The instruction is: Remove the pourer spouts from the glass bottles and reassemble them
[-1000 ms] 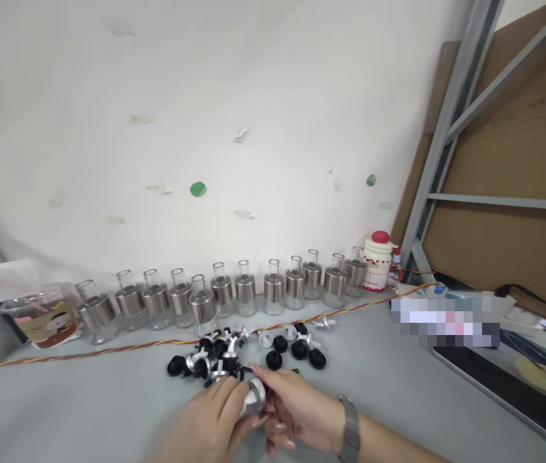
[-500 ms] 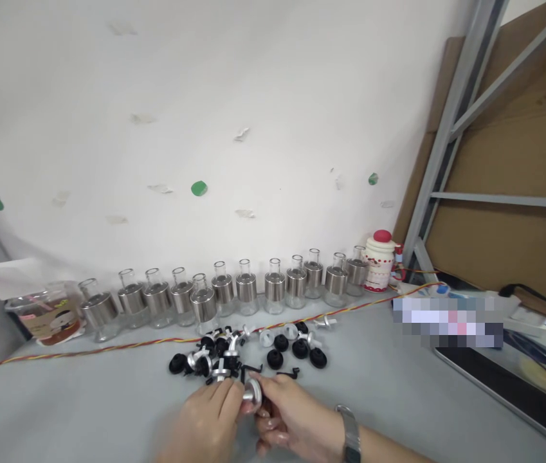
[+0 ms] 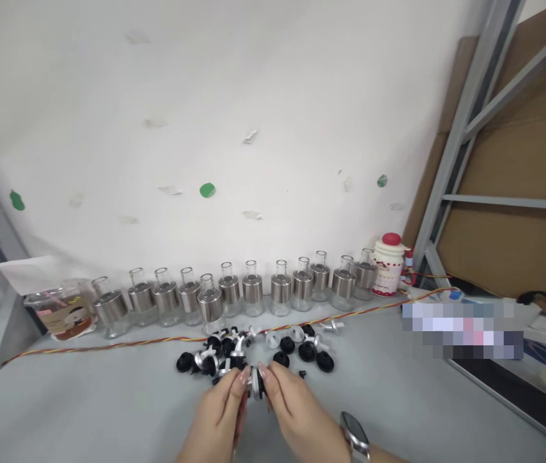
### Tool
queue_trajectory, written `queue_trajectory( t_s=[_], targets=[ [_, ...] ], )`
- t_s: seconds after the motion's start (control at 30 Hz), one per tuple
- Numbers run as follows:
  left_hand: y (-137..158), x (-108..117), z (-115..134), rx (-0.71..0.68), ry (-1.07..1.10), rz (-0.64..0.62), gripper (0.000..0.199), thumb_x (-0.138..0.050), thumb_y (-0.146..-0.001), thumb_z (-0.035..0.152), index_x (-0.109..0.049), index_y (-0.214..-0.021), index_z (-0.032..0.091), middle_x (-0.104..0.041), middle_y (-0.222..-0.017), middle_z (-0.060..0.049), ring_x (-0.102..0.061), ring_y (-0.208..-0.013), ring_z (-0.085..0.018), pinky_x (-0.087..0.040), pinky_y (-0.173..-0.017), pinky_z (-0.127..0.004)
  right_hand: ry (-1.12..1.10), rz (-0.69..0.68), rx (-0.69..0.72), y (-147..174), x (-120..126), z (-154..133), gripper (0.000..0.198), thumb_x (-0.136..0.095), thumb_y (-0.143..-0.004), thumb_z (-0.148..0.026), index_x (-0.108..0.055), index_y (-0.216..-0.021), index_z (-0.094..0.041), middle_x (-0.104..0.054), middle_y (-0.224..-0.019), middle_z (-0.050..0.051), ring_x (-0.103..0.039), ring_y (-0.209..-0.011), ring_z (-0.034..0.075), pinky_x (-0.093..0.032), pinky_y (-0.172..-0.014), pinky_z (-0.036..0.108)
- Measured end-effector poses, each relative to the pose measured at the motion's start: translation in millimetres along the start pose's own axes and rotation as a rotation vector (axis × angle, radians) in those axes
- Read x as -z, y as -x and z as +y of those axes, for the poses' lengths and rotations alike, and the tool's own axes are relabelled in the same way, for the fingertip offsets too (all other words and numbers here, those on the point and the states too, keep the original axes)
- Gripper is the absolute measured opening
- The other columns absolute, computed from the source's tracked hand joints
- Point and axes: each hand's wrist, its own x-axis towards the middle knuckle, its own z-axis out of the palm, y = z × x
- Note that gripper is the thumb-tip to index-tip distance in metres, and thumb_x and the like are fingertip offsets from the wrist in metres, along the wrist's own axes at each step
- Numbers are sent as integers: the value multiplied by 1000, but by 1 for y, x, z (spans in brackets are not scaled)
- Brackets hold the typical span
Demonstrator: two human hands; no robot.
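Observation:
My left hand (image 3: pixel 217 408) and my right hand (image 3: pixel 296 408) meet low in the middle, just above the table. Both are closed on one silver-and-black bottle stopper (image 3: pixel 255 384). The left fingers pinch its silver side, while the right thumb presses against the black side. Most of its underside is hidden by the fingers. Just beyond the hands lies a loose group of silver spout pieces (image 3: pixel 236 345), black round plugs (image 3: pixel 324 361) and clear plastic discs (image 3: pixel 273 339).
Several glass bottles with metal sleeves (image 3: pixel 253 287) stand in a row along the wall. A twisted red-yellow wire (image 3: pixel 137 344) runs before them. At left is a plastic container (image 3: pixel 63 315); at right, a cream jar with a red lid (image 3: pixel 389 267) and a dark tray (image 3: pixel 504 402).
My hands have drawn together in line around the stopper, both thumbs now on top. The right wrist has turned, showing the watch face. The view has shifted slightly left.

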Motion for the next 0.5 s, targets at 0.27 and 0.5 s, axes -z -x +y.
queue_trajectory(
  t_s=[0.27,0.5],
  targets=[
    [-2,20,-7,-892,-848,136,17,-35,-86,18,-51,-91,17,-60,-64,-2,-57,-52,-16,-40,-46,-24,-766,-482,-575,-11,3,0,51,-37,-76,-61,-50,-58,-15,-37,-38,-8,-31,-26,5,-40,-39,23],
    [2,12,-2,-787,-846,204,19,-32,-86,16,-48,-77,20,-57,-55,1,-53,-43,-16,-33,-41,-25,-760,-120,-519,-8,-10,-2,45,-55,-64,-61,-39,-56,-20,-27,-33,-14,-19,-26,2,-39,-41,23]
  ],
)
